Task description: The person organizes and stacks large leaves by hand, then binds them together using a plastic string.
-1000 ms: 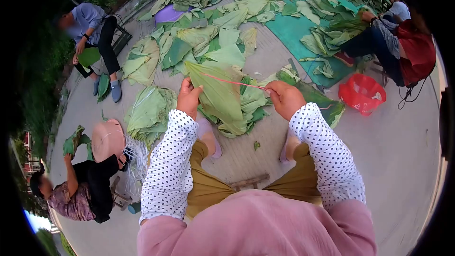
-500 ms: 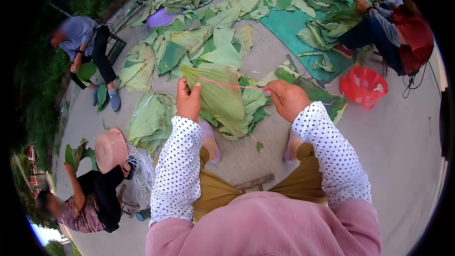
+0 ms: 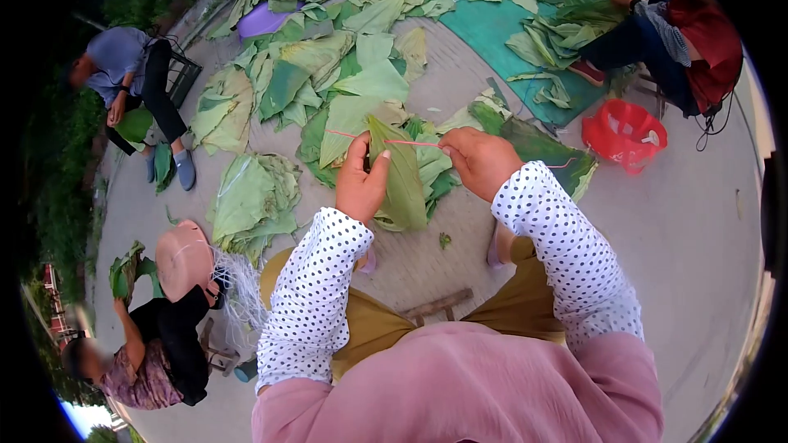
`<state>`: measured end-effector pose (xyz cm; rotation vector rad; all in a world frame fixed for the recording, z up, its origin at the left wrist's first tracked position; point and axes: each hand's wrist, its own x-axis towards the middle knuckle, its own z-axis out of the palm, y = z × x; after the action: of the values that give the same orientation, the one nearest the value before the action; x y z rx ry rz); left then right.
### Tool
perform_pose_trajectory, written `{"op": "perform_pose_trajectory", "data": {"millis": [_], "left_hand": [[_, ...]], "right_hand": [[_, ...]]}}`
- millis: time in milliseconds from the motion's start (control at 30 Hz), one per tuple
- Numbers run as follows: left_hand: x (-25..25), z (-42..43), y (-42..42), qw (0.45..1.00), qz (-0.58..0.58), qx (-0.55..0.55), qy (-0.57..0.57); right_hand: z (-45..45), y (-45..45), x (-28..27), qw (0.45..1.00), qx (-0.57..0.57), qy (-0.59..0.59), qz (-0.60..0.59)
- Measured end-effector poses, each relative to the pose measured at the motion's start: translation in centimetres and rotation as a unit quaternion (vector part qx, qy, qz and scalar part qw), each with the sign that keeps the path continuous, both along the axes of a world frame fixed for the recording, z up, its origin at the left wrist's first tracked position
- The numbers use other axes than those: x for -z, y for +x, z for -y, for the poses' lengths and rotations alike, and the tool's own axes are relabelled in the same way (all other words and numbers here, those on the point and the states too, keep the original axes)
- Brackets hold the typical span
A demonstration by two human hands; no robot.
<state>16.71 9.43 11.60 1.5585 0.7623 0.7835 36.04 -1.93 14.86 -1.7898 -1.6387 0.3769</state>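
A large folded green leaf hangs upright in front of me, its top edge pinched by my left hand. A thin pink string crosses the top of the leaf, and part of it shows to the left of my left fingers. Its right stretch is pulled taut by my right hand, whose thumb and fingers are closed on it. A loose end of the string shows beyond my right hand. Below and behind the held leaf lies a pile of flat leaves on the ground.
A tied leaf bundle lies to the left. White strings spill beside a pink basin. A red plastic basket stands at right, near a green tarp heaped with leaves. Several people sit around, some handling leaves.
My left hand has moved right along the string, and the leaf now looks folded narrower around it. String now shows left of that hand. My right hand has shifted slightly left and up.
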Motion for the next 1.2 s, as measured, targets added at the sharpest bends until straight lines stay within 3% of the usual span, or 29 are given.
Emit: {"op": "perform_pose_trajectory", "data": {"millis": [67,133,267,400,467,567,667,733,1000,1200], "left_hand": [[0.1,1.3,0.2,0.999,-0.017,0.039,-0.031],[-0.1,2.8,1.0,0.993,-0.072,0.096,0.010],[-0.6,4.0,1.8,0.989,-0.029,0.131,-0.067],[0.4,3.0,1.9,0.986,-0.006,0.155,-0.052],[-0.9,3.5,2.4,0.983,-0.021,0.165,-0.072],[0.2,3.6,2.0,0.976,-0.010,0.204,-0.079],[-1.3,3.8,2.4,0.982,-0.007,0.164,-0.090],[-2.2,3.8,2.6,0.981,-0.003,0.161,-0.111],[-2.4,3.3,2.2,0.977,0.015,0.145,-0.155],[-2.5,3.2,1.9,0.971,0.036,0.146,-0.184]], "right_hand": [[-0.2,-0.2,0.1,1.000,0.000,-0.012,0.001],[-0.3,-0.4,0.5,1.000,-0.011,-0.027,0.010],[-0.1,-0.4,0.5,1.000,-0.011,-0.016,0.014],[0.1,-0.2,-1.2,0.992,-0.002,0.090,0.091],[0.2,-0.2,-1.0,0.994,-0.015,0.091,0.054],[0.5,-0.6,-0.1,0.999,-0.017,0.043,0.005],[1.0,-0.3,0.2,0.999,-0.002,0.042,0.020],[1.7,0.3,0.2,0.999,0.006,-0.030,-0.011],[4.7,9.4,8.2,0.976,0.174,-0.128,0.019],[7.3,17.7,13.6,0.925,0.305,-0.221,0.052]]}}
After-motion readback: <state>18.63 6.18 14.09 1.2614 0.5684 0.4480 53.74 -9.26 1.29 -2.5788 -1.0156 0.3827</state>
